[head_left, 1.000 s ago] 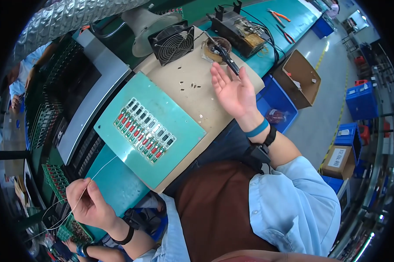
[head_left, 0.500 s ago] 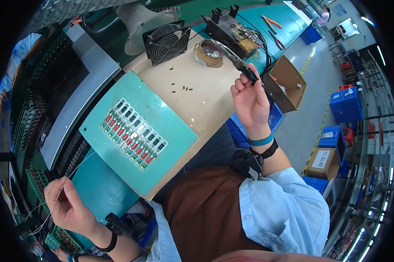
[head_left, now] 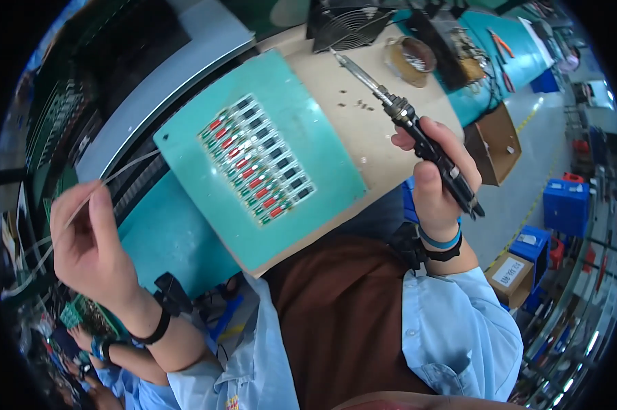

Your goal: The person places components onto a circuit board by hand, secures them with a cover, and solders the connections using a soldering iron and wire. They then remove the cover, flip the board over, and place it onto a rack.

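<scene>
A soldering iron [head_left: 423, 140] with a black handle is gripped in my right hand [head_left: 445, 174], its metal tip pointing up and left over the beige board [head_left: 336, 75]. Between the fingers of my left hand [head_left: 93, 249] runs a thin silvery wire, probably solder wire [head_left: 132, 164], its far end near the left edge of a green plate [head_left: 336, 171]. On that plate lies a row of small circuit boards [head_left: 260, 154] with red parts and dark rectangles. Both the iron tip and the wire are apart from the boards.
Beyond the plate are a black fan [head_left: 349, 29], a round pot [head_left: 411, 61] with silvery bits inside, and a few tiny dark parts [head_left: 359, 104]. A cardboard box [head_left: 500, 143] stands at the right. Orange-handled pliers [head_left: 503, 44] lie farther back. Another person's hand [head_left: 83, 338] shows at lower left.
My right hand has brought the soldering iron away from beside the pot, swinging its tip left over the board. My left hand still pinches the wire. The whole view has shifted.
</scene>
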`<state>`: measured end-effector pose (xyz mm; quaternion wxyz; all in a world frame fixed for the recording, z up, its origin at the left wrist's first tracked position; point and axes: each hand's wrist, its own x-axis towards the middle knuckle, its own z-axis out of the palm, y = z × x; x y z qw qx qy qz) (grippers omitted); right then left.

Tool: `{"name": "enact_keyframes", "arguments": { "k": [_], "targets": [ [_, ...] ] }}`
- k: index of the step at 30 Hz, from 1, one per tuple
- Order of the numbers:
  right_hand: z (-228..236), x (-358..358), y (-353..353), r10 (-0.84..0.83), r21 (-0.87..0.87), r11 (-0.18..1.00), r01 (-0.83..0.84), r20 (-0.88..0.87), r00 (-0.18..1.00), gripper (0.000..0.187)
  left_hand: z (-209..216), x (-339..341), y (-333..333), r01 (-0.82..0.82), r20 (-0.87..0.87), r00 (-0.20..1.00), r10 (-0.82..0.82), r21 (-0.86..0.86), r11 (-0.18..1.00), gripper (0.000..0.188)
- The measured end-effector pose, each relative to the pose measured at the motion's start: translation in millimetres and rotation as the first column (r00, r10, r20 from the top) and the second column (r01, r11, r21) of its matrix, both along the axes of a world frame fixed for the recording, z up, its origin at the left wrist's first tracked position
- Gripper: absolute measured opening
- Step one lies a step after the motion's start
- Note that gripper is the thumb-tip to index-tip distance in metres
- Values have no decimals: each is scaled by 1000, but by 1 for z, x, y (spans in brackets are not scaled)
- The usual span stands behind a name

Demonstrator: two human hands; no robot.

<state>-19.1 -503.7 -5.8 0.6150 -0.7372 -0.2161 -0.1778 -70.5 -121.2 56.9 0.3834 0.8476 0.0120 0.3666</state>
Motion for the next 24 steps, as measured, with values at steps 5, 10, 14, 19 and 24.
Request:
{"name": "enact_keyframes", "arguments": {
  "k": [5,10,14,19,24],
  "targets": [
    [15,2,35,233,-391,898,-203,31,972,61,-1,12,4,-18,-64,998,19,19,1000,10],
    [4,5,67,325,-391,876,-282,46,945,56,-5,27,5,12,-105,994,-6,63,998,10],
    [-6,8,79,347,-364,880,-305,52,937,53,-10,36,8,48,-120,992,-36,93,995,11],
    [-11,15,83,359,-385,866,-320,31,933,51,-14,46,9,89,-139,988,-70,139,986,13],
    [-9,20,86,377,-403,848,-344,3,926,49,-13,48,10,104,-173,982,-72,186,977,14]
  ]
}}
